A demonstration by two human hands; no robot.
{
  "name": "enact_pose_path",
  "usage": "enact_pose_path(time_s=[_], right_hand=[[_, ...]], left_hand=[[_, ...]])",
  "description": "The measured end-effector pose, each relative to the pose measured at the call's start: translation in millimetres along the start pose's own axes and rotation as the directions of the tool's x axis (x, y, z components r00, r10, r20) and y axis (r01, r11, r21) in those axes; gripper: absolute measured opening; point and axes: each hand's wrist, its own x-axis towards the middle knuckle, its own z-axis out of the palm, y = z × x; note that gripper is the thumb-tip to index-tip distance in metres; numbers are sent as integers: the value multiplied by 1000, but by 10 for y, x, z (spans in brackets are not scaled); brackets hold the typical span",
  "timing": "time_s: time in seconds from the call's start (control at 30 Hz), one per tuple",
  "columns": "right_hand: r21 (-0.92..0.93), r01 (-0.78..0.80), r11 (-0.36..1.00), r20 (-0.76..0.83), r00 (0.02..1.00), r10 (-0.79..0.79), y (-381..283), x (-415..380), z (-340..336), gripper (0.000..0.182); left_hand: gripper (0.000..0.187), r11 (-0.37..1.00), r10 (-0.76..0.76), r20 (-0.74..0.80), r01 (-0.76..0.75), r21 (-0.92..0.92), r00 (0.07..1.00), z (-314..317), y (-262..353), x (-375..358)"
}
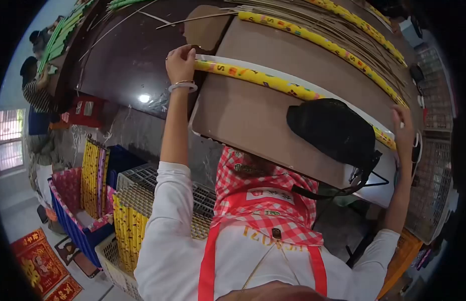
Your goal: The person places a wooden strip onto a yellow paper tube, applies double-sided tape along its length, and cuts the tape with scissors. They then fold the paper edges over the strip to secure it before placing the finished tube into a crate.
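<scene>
A long strip of yellow patterned paper with a white edge lies across the brown table. My left hand is at its left end, fingers bent together on the end of the strip. By the strip's right end is my right hand, fingers curled; whether they touch the paper is unclear. A black cap covers part of the strip's right half. Farther up the table another yellow patterned length rests beside thin brown sticks.
Crates of yellow rolls stand on the floor at lower left, near a blue-and-pink bin. A dark table adjoins on the left. A co-worker in a striped top is at far left. Wire crates are at right.
</scene>
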Motion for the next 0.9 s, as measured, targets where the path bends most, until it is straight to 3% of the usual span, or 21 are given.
enact_pose_path(time_s=[0.07, 0.1, 0.13, 0.23, 0.3, 0.37, 0.43, 0.5, 0.57, 0.63, 0.7, 0.73, 0.8, 0.83, 0.9], right_hand=[[-75, 297, 952, 259, 928, -269, -364, 287, 262, 19], [-112, 398, 910, 399, 857, -326, -503, 370, 323, 22], [-154, 375, 914, 433, 857, -279, -539, 394, 352, 23], [-256, 345, 903, 459, 866, -201, -423, 322, 301, 28], [-194, 128, 973, 546, 838, -2, -355, 215, 172, 31], [-154, 97, 983, 558, 830, 5, -23, 70, 179, 34], [-146, 45, 988, 600, 799, 52, -107, 25, 171, 34], [-55, 10, 998, 563, 826, 23, -200, -41, 159, 33], [-38, -3, 999, 413, 911, 19, -25, -229, 77, 32], [-146, -212, 966, 220, 945, 241, 128, -402, -112, 29], [-366, -315, 876, 149, 909, 389, 314, -758, -373, 33], [-353, -324, 877, 135, 910, 391, 635, -1046, -396, 33], [-602, -253, 757, -58, 960, 275, 1317, -1657, -444, 43], [-599, -260, 757, -59, 958, 282, 1562, -1856, -437, 43], [-228, -440, 868, -48, 896, 442, 1809, -2152, -408, 49]], left_hand=[[20, 998, -35, -44, 37, 44, 998, -97, -59, -57], [20, 995, -54, -79, 61, 80, 995, -154, -85, -72], [20, 995, -72, -20, 73, 70, 997, -238, -117, -131], [25, 894, 403, 2, -394, 214, 915, -421, -128, -292], [33, 814, 553, 135, -568, 125, 822, -423, 30, -295], [44, 747, 615, 297, -660, 77, 730, -308, 175, -323], [46, 713, 639, 433, -701, -24, 636, -171, 309, -312], [47, 723, 586, 559, -690, -33, 587, -87, 406, -300], [45, 738, 569, 571, -674, -35, 592, 65, 293, -298], [42, 743, 554, 580, -669, -20, 597, 11, 360, -298], [39, 749, 559, 581, -661, -46, 592, 10, 351, -297], [38, 739, 584, 548, -672, -52, 599, 7, 360, -306], [37, 746, 566, 559, -665, -35, 606, 18, 405, -290], [37, 764, 538, 573, -644, -22, 618, 21, 422, -323], [35, 768, 523, 600, -640, -25, 605, 48, 515, -307]])
